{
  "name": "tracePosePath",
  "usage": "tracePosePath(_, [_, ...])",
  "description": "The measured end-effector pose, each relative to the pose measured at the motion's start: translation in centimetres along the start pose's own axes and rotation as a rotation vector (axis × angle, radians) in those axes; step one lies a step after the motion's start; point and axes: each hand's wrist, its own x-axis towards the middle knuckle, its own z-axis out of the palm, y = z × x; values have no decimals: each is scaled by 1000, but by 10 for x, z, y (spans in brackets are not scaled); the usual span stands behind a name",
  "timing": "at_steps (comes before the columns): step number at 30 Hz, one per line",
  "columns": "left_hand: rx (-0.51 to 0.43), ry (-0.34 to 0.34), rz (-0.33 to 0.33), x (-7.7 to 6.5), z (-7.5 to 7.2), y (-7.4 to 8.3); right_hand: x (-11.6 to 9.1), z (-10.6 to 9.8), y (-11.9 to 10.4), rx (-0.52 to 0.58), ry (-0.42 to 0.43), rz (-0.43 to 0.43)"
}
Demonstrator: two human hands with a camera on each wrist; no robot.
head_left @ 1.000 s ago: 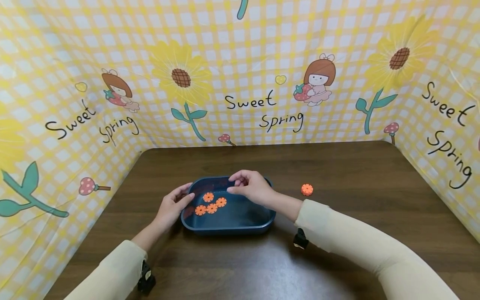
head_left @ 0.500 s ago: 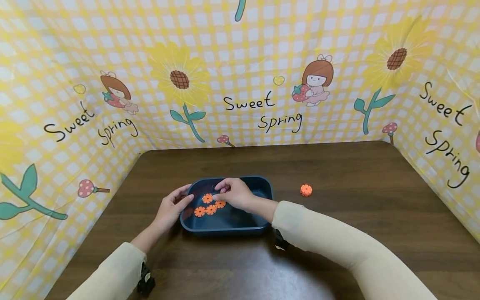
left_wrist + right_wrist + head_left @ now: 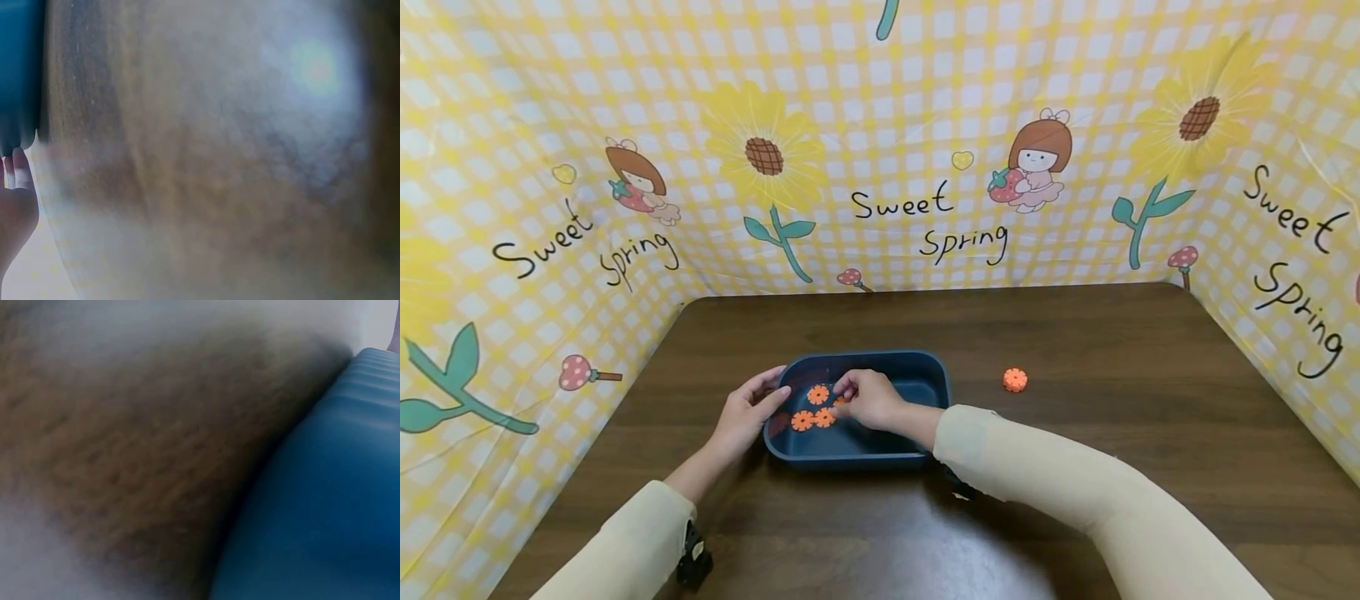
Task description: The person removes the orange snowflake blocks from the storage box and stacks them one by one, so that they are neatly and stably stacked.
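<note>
A dark blue oblong tub [image 3: 850, 459] with rounded corners stands on the table. My left hand [image 3: 741, 417] holds its left end, the thumb over the rim and the other fingers along the outside. Inside, at the left, lie a few flat orange notched discs, among them one disc [image 3: 817, 395] at the back and another disc [image 3: 802, 421] nearer the front. My right hand [image 3: 872, 402] reaches down into the tub, thumb and fingertips pinching a partly hidden orange disc [image 3: 839, 402]. In the left wrist view, fingers [image 3: 21, 169] touch the tub's blue wall [image 3: 15, 69].
To the right of the tub, an orange notched piece [image 3: 1015, 380], which looks thicker than one disc, lies on the brown wooden table [image 3: 1112, 400]. A yellow checked cloth [image 3: 895, 125] with printed flowers surrounds the table at the back and sides. Both wrist views are mostly blurred tabletop.
My right hand has moved left and down inside the tub to the rightmost disc, which its fingers now partly cover. The left hand stays on the rim.
</note>
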Motion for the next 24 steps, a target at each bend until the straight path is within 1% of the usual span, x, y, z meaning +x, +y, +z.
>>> tracePosePath(5, [-8, -9, -24, 1, -1, -2, 1, 2, 3, -56, -23, 19])
tracePosePath(10, [-14, -11, -24, 1, -1, -1, 2, 2, 4, -107, -23, 30])
tracePosePath(13, [-5, -6, -15, 0, 0, 1, 2, 1, 5, -94, -20, 44])
tracePosePath(19, [0, -1, -5, -3, 1, 2, 2, 0, 6, -32, -13, 84])
tracePosePath(24, [-10, -11, -8, -2, 1, 2, 4, -1, 8, -30, -22, 103])
